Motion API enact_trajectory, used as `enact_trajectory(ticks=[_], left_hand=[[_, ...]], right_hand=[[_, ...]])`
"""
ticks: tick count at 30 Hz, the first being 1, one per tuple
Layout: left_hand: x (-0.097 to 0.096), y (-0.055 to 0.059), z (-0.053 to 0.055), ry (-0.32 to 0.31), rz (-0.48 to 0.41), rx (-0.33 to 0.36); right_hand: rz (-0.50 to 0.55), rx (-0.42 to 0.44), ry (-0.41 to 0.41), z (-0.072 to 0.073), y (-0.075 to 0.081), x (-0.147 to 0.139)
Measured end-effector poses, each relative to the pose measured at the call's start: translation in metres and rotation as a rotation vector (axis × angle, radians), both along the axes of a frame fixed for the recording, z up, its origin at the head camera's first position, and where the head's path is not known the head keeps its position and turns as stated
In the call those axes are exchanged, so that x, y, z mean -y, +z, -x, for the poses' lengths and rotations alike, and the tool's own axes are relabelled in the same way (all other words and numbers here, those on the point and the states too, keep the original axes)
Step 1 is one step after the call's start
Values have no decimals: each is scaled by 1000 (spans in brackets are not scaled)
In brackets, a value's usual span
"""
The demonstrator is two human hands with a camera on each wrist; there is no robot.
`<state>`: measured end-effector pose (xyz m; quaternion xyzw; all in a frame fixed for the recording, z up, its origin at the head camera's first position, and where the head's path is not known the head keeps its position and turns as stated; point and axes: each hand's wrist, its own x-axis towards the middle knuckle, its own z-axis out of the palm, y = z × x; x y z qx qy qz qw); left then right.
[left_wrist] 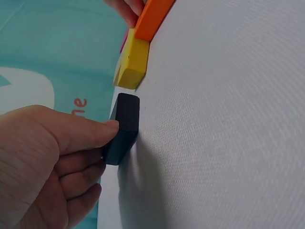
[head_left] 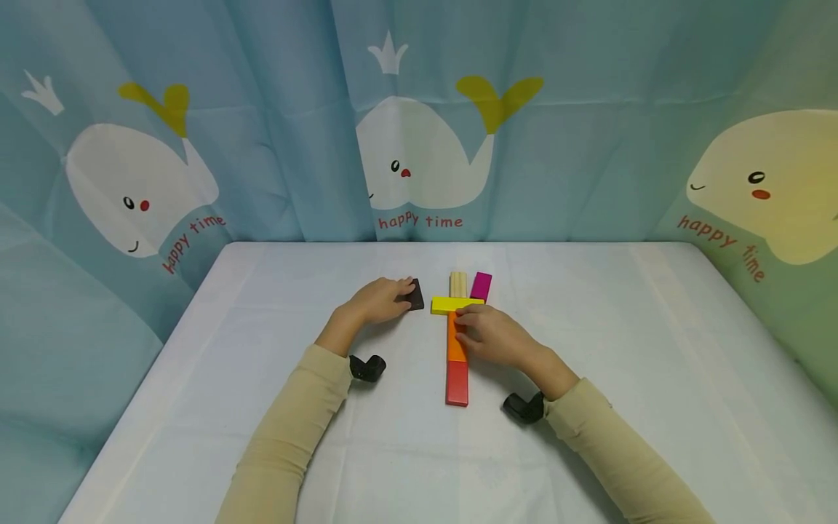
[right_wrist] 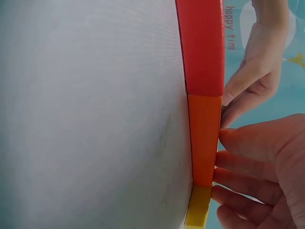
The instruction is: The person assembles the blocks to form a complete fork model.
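Note:
On the white table my left hand (head_left: 376,300) pinches a black block (left_wrist: 127,114), thumb on its near face and fingers behind it. Its shadow falls on the cloth. My right hand (head_left: 500,335) rests its fingertips along one side of an orange block (right_wrist: 205,143), fingers loosely extended. A red block (head_left: 457,383) adjoins the orange one's near end. Across the far end lies a yellow block (head_left: 441,306), close to the right fingertips. Beyond it sit a pale wooden ridged piece (head_left: 458,282) and a tilted magenta block (head_left: 482,284).
A black wrist mount (head_left: 369,368) sticks out by the left cuff, another black mount (head_left: 524,409) by the right. Behind the table's far edge hangs a blue curtain (head_left: 288,145) with printed whales. The white cloth (head_left: 622,327) covers the table.

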<state>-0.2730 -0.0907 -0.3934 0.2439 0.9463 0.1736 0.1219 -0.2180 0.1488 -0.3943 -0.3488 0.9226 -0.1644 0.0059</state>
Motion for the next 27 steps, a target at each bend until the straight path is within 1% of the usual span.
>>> enact_trajectory(ticks=[9,19,23,27], left_hand=[[-4,0,3,23,14,11],[-10,-3,9,37,30,-5],[-12,-3,10,55,34,1],[-14,-3,11,59,36,-3]], right_hand=[[-2,-7,2,0,0,0],[-4,-35,25,0,0,0],[0,-34,25,0,0,0],[2,-30,26,1,-1,-1]])
